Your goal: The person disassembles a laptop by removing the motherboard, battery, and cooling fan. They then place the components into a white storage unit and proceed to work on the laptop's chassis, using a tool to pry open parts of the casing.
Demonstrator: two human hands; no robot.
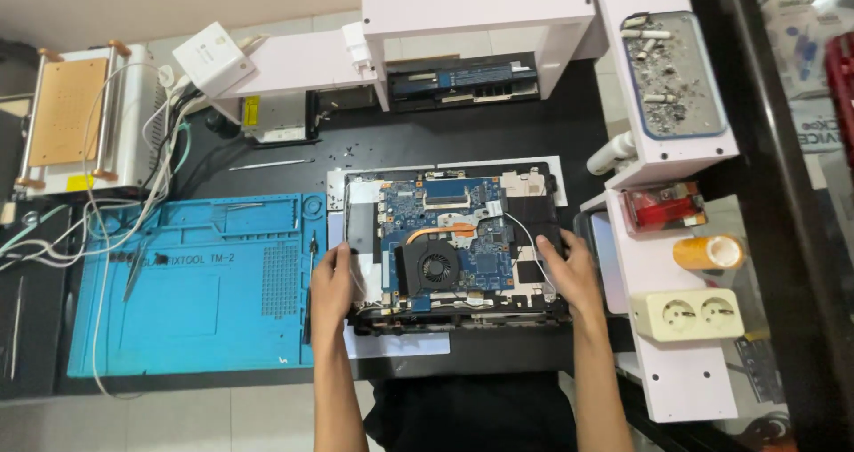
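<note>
Both forearms run off the bottom edge, so the elbows are out of sight. The left hand [334,283] covers the left rim of the opened laptop [454,243], and the right hand [574,274] hides its right rim. At the table's far left a grey box [84,123] and a dark mat [27,301] are cut by the edge. The small screws on the table are too tiny to tell apart.
</note>
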